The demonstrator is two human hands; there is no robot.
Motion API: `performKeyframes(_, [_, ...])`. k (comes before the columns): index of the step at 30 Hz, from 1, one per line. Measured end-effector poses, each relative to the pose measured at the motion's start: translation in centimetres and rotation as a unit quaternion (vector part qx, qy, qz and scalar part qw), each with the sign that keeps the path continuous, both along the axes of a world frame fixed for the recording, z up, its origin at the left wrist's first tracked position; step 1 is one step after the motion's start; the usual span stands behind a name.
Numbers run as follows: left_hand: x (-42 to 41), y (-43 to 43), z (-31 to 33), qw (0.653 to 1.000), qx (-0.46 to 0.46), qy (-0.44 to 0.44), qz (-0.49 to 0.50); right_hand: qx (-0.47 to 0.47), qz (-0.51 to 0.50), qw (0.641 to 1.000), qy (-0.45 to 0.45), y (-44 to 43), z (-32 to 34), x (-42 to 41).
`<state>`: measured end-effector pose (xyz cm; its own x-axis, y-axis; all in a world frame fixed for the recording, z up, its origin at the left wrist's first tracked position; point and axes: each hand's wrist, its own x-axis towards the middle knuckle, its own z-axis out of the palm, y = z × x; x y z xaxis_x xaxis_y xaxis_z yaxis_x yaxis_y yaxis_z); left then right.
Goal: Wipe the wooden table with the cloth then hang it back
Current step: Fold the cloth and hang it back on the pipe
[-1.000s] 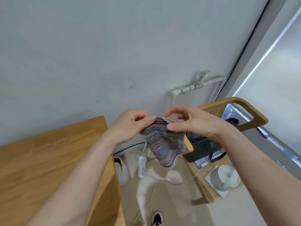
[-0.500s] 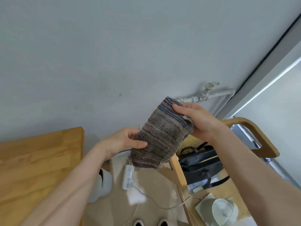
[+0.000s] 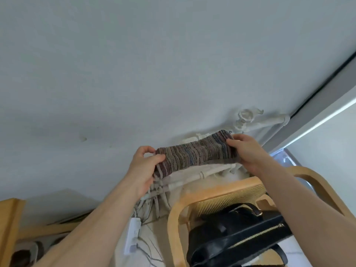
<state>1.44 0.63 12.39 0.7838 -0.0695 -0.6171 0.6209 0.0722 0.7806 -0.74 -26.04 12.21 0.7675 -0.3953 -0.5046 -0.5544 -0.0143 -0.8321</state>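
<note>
The striped grey-brown cloth is stretched out lengthwise between both hands, close to the wall and right over the white pipes. My left hand grips its lower left end. My right hand holds its upper right end, just below the white valve. Whether the cloth rests on a pipe is hidden behind it. Only a corner of the wooden table shows at the bottom left.
A wooden chair with a cane back stands below my right arm, and a black bag lies on its seat. A white power strip with cables sits on the floor. Shoes lie under the table.
Both hands carried the cloth up and forward to the wall pipes and spread it out sideways. The view tilted upward, so the table slid almost out of the frame.
</note>
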Motion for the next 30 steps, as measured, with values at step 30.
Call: performKeyframes(30, [6.5, -9.2, -10.6, 0.877, 0.387, -0.26, -0.115, -0.578, 0.259, 0.767, -0.102, -0.7, -11.5, 6.4])
